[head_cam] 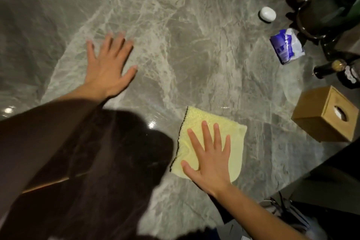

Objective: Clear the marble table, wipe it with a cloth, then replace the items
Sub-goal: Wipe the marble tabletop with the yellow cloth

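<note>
R hand (pixel 207 159) flat, fingers spread on yellow cloth (pixel 232 132), L hand (pixel 108 69) flat, empty on bench (pixel 175 25); wide rightward sweep could hit tissue box (pixel 323 117)

We have the right hand (pixel 209 154) flat on the cloth (pixel 229 134), which lies on the table (pixel 175 35). Our left hand (pixel 109 66) rests on the table, well left. Beyond and right of the right hand stand a box (pixel 319 117), a packet (pixel 287 46) and a bottle (pixel 339 72).
</note>
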Demonstrator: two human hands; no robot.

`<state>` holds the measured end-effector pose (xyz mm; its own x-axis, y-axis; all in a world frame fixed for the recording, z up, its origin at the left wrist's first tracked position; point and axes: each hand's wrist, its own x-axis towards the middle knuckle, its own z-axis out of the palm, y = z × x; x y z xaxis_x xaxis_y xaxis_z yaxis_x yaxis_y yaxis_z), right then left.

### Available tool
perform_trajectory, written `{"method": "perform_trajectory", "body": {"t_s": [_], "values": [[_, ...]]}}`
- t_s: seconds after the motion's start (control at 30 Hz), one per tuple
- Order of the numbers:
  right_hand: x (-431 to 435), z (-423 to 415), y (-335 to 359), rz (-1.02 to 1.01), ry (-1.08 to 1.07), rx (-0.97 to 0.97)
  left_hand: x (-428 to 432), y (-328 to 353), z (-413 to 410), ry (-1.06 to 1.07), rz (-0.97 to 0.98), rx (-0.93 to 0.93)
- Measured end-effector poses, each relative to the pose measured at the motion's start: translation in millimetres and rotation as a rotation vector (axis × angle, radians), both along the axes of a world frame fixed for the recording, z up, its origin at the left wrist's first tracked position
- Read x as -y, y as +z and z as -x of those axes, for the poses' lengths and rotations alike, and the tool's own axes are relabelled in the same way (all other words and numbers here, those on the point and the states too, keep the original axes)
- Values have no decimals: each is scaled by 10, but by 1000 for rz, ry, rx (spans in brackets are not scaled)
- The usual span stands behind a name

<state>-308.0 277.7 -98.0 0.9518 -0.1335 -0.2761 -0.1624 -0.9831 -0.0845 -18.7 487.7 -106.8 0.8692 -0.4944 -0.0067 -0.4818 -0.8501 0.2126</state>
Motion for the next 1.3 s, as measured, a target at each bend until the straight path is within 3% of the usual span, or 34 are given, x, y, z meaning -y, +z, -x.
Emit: {"method": "perform_trajectory", "body": {"t_s": [0.23,0.43,0.67,0.83,1.07,1.3], "values": [[-103,-645,-52,-26,34,36,-92,-133,-83,93,-114,-10],[-78,-2163,-72,-33,161,79,-114,-108,-116,53,-113,-3],[-95,-3978,-104,-93,85,172,-127,-76,-124,55,-106,-32],[-88,-4663,-97,-71,68,174,-135,-84,-108,47,-142,-25],[6,-4415,-52,-22,149,154,-144,-75,-112,50,-104,-41],[206,-2642,-4,-26,197,101,-67,-89,-93,84,-90,-51]]}}
